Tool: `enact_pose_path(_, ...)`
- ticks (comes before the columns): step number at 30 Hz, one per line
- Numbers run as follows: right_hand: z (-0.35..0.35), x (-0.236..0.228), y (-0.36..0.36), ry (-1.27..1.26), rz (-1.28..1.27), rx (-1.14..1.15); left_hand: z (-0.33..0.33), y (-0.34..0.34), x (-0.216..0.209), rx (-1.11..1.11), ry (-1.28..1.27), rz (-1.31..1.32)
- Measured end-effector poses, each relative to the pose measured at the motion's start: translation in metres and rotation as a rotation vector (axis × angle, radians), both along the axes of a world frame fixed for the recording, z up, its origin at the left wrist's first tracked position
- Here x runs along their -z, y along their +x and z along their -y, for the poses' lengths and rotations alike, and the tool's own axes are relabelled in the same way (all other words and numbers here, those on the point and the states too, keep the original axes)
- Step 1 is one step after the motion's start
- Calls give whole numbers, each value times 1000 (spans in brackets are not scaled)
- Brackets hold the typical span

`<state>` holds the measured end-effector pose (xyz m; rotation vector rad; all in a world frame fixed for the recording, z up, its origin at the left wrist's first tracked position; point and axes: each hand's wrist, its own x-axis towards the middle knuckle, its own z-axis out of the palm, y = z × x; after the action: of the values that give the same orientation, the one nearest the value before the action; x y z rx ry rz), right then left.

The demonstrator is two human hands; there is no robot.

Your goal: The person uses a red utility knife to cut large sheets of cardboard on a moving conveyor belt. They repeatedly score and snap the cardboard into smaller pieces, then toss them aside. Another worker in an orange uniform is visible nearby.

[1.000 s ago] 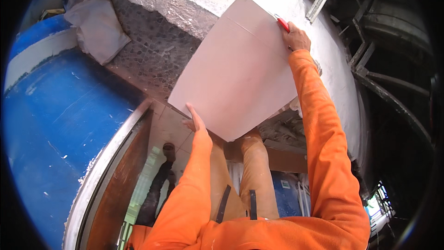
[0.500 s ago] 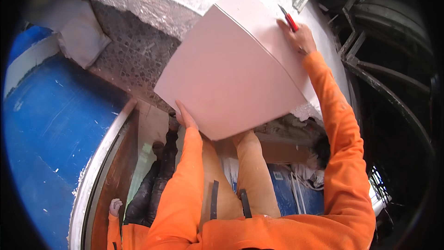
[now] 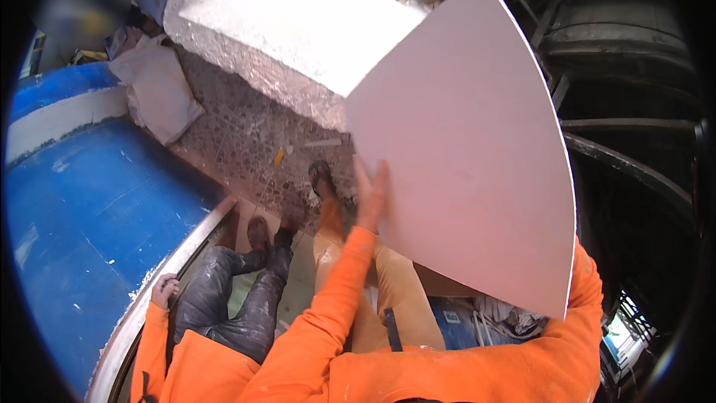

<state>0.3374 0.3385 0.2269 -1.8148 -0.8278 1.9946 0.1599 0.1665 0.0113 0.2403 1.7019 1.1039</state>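
A large, pale pink sheet of plasterboard (image 3: 462, 142) stands tilted up on my right, its broad face filling the upper right of the view. At the board's left edge is my left hand (image 3: 371, 198), thumb and fingers around that edge, slightly blurred. My right hand is hidden behind the board; only the orange sleeve (image 3: 585, 291) shows past its lower right corner. The cutter knife seen earlier in my right hand is hidden too. Left of the board lies a white-dusted slab with a rough, broken-looking edge (image 3: 250, 56).
A co-worker's hand (image 3: 164, 289) rests near the rim of a blue panel (image 3: 97, 216) at left. The co-worker's dark trousers (image 3: 224, 291) are close to my legs. A white sack (image 3: 160, 89) lies on the speckled floor (image 3: 239, 119). Dark metal framing (image 3: 626, 160) stands at right.
The board has swung up and to the right, now covering my right hand and the knife. My left hand has shifted right and up with the board's edge. The co-worker's legs show more.
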Motion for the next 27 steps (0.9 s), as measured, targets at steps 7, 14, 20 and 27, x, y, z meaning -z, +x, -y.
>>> enact_pose_path(7,12,-52,-49,245,53,57,-25,34,-188,21,544,1031)
enact_pose_path(14,86,117,-104,618,213,-163,1,-41,-133,-82,268,462)
enact_pose_path(20,115,209,-178,567,416,-584,63,-89,0,-323,159,467)
enact_pose_path(27,106,266,-152,616,563,-740,72,-91,69,-361,52,228)
